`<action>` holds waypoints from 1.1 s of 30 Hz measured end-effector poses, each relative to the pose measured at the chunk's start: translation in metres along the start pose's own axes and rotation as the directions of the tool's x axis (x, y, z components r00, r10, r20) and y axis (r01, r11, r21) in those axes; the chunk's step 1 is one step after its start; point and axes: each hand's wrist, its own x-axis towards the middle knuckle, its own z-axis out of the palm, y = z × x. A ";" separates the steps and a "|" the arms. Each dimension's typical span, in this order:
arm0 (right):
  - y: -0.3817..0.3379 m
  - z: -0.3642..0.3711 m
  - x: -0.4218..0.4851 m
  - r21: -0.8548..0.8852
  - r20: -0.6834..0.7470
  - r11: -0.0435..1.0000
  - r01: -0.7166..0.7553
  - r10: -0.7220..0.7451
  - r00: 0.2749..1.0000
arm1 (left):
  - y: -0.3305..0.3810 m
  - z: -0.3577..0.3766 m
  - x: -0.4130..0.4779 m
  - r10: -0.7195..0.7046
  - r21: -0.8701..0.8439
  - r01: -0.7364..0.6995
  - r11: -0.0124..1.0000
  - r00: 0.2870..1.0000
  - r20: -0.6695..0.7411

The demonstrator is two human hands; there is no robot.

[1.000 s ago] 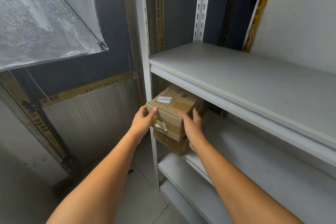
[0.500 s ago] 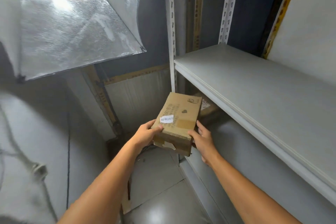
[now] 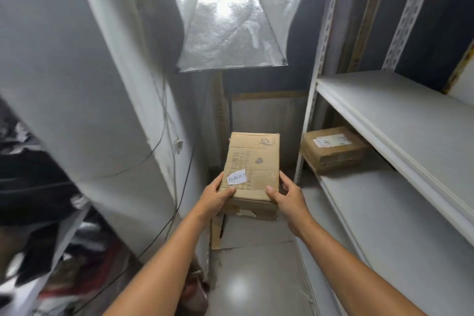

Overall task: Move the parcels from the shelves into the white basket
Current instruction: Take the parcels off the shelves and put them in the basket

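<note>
Both hands grip one cardboard parcel [image 3: 252,161] between them, out in the narrow aisle. Left hand [image 3: 216,199] takes the near left corner, with the thumb lying across the top face just below a small white sticker [image 3: 237,176] and the fingers tucked out of sight under the box. Right hand [image 3: 288,199] takes the near right corner, thumb pressed on the top and fingers curled along the right side. The box is held lengthways, pointing away from the person. Its top is printed with a heart mark and some lettering, and torn tape shows on the near face. It touches nothing but the two hands and hangs clear of the shelves, to the left of the white front upright [image 3: 311,100] of the shelving unit.

Just past that post, a second parcel [image 3: 333,154] lies flat at the left end of the lower shelf [image 3: 372,213], with a white label [image 3: 329,140] on its top. The upper shelf [image 3: 397,115] runs above it.

Below the held box, the grey floor tiles [image 3: 256,277] carry a bright reflection, and a flattened piece of cardboard [image 3: 218,233] stands at the foot of the end wall. A silvery reflective sheet [image 3: 225,33] hangs overhead. On the left, thin black cables [image 3: 179,187] run down a pale grey wall [image 3: 89,72], and blurred clutter [image 3: 38,238] fills the lower left corner.
</note>
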 end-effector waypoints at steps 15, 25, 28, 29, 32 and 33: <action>0.044 0.097 -0.217 -0.036 0.456 0.997 -0.070 0.079 0.886 | -0.120 -0.044 -0.290 -0.066 -0.105 0.020 0.994 0.890 -0.451; 0.070 0.188 -0.310 -0.143 0.778 0.989 -0.034 0.133 0.613 | -0.165 -0.059 -0.453 -0.239 -0.201 0.132 0.971 0.633 -0.736; 0.078 0.232 -0.339 -0.167 0.837 0.986 -0.021 0.153 0.525 | -0.185 -0.075 -0.499 -0.300 -0.286 0.110 0.952 0.530 -0.793; 0.079 0.249 -0.349 -0.170 0.852 0.985 -0.023 0.159 0.499 | -0.190 -0.083 -0.514 -0.321 -0.310 0.107 0.945 0.492 -0.809; 0.082 0.306 -0.379 -0.169 0.906 0.985 0.017 0.149 0.396 | -0.210 -0.115 -0.553 -0.386 -0.377 0.102 0.921 0.376 -0.842; 0.083 0.325 -0.387 -0.176 0.918 0.984 0.030 0.153 0.367 | -0.217 -0.128 -0.564 -0.398 -0.386 0.106 0.916 0.341 -0.851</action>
